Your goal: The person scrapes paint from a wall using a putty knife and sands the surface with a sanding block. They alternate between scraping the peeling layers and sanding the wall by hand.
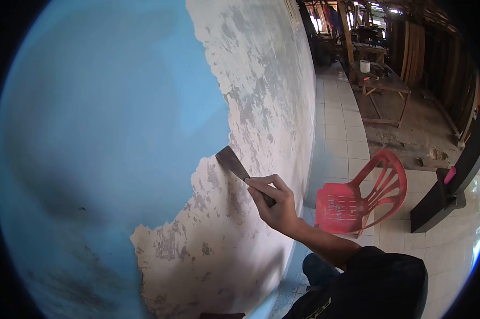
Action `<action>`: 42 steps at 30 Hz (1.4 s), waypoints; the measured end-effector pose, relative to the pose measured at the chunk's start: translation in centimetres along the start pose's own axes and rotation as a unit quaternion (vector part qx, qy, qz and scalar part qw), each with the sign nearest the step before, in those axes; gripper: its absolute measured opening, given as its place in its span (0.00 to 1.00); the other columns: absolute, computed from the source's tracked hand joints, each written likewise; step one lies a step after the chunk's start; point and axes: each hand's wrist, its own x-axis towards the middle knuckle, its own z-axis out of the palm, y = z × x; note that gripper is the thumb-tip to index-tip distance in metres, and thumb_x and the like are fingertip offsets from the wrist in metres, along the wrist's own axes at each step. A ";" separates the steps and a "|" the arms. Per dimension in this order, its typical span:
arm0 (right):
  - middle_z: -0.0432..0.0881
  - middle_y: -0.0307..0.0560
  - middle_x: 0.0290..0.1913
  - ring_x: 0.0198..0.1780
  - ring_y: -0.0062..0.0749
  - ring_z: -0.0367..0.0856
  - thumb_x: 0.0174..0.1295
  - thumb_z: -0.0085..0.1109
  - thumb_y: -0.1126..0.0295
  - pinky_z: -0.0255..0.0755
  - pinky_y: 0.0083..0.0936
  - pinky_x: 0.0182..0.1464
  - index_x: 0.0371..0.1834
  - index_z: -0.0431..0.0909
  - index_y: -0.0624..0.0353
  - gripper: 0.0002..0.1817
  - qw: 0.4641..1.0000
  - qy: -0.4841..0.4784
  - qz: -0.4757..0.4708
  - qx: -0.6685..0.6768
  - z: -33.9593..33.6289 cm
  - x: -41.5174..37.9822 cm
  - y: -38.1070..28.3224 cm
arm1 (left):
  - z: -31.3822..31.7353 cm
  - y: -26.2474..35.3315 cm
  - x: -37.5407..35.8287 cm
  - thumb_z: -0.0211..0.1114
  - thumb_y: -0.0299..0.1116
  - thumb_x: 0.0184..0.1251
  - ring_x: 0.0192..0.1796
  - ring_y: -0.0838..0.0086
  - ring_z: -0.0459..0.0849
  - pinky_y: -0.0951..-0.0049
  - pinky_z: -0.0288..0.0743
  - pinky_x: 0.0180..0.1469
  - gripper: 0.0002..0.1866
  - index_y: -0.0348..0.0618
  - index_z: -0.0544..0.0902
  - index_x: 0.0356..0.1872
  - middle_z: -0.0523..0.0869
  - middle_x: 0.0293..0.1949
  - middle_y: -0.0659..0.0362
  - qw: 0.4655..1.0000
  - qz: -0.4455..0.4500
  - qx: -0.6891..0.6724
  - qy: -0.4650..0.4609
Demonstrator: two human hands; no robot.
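My right hand (274, 204) is closed around the handle of a scraper (233, 162) with a flat, dark metal blade. The blade's tip touches the wall at the ragged border between the blue paint (117, 117) and the bared whitish-grey surface (250, 106). My thumb and fingers pinch the tool near the base of the blade, and its handle end shows below the fingers. Bare patches with grey scrape marks lie around and below the blade. My left hand is out of view.
A red plastic chair (341, 207) stands on the tiled floor (336, 117) to the right. Beyond it is a wooden table (391, 82) bearing a white container (365, 66). A dark post (437, 204) stands at the right. A dark red edge (222, 316) shows at the bottom.
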 end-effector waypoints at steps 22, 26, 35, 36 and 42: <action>0.78 0.38 0.34 0.24 0.17 0.71 0.70 0.61 0.70 0.63 0.18 0.23 0.65 0.74 0.65 0.22 0.786 -0.111 0.582 0.176 -19.6 -7.7 9.0 | 6.5 14.3 -2.9 0.58 0.41 0.79 0.52 0.59 0.82 0.56 0.81 0.47 0.18 0.36 0.81 0.56 0.83 0.56 0.49 0.983 -0.094 -0.036 0.156; 0.81 0.41 0.31 0.22 0.19 0.72 0.69 0.62 0.67 0.66 0.22 0.24 0.64 0.74 0.67 0.23 0.912 -0.147 0.382 -0.002 -21.2 -7.5 12.5 | 9.5 18.8 -2.9 0.57 0.44 0.79 0.50 0.60 0.83 0.63 0.81 0.43 0.23 0.36 0.78 0.63 0.82 0.57 0.48 0.972 -0.120 -0.005 0.200; 0.74 0.33 0.27 0.21 0.10 0.66 0.78 0.52 0.63 0.59 0.14 0.20 0.68 0.69 0.60 0.21 0.948 0.013 0.319 0.001 -33.3 6.5 9.3 | 15.3 26.1 -1.0 0.62 0.44 0.75 0.61 0.49 0.82 0.65 0.86 0.39 0.40 0.35 0.55 0.78 0.68 0.72 0.37 0.927 0.117 -0.031 0.356; 0.74 0.32 0.26 0.21 0.09 0.66 0.77 0.54 0.64 0.58 0.12 0.20 0.66 0.71 0.60 0.19 0.956 0.039 0.289 0.013 -34.2 8.6 7.9 | 15.3 28.1 -0.8 0.62 0.42 0.75 0.62 0.47 0.80 0.60 0.86 0.45 0.39 0.37 0.55 0.79 0.66 0.73 0.39 0.923 0.103 -0.088 0.360; 0.74 0.35 0.28 0.22 0.12 0.68 0.77 0.52 0.65 0.58 0.14 0.20 0.49 0.75 0.57 0.08 0.974 0.192 -0.119 0.009 -39.1 19.2 -1.1 | 14.0 39.4 3.3 0.59 0.40 0.75 0.58 0.51 0.79 0.51 0.78 0.58 0.35 0.54 0.56 0.79 0.66 0.72 0.47 0.778 0.452 -0.198 0.389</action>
